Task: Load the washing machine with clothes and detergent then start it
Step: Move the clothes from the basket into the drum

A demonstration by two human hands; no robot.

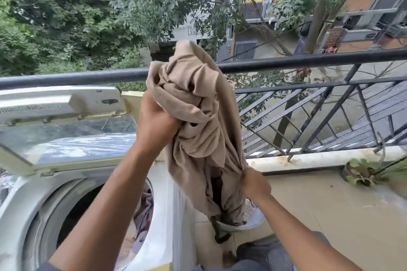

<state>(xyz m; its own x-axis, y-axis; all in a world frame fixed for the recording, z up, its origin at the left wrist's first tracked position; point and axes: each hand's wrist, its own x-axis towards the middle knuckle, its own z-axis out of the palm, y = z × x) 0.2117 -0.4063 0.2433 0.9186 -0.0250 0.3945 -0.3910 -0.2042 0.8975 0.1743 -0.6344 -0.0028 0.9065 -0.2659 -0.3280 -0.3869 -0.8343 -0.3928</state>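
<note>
**A limp beige cloth, lifted clear of the tub and bound for the drum**

We have the beige cloth up in the air in both hands, to the right of the washing machine, whose lid stands open against the balcony railing. Our left hand is bunched into a fist around a thick wad of the fabric near its upper part. Our right hand pinches a lower edge with curled fingers. The bottom of the cloth trails down into the white tub on the balcony floor, just beside the machine's right side.

The cloth looks soft and wholly limp: it folds deeply, sags under its own weight, and keeps no shape between our two grips. We judge it light to moderate in weight, and whether it is damp we cannot tell. It does not look slippery, and nothing about it is fragile, so a firm fistful is safe. The trouble is length and drape, since a loose tail may snag on the tub rim or hang outside the drum.

We think the best hold is the one we have: one hand high on gathered bulk, the other gathering slack lower down, so that the whole bundle can swing left over the machine's right edge. Some clothes already lie inside the drum at its right side. Detergent is not in sight.
</note>
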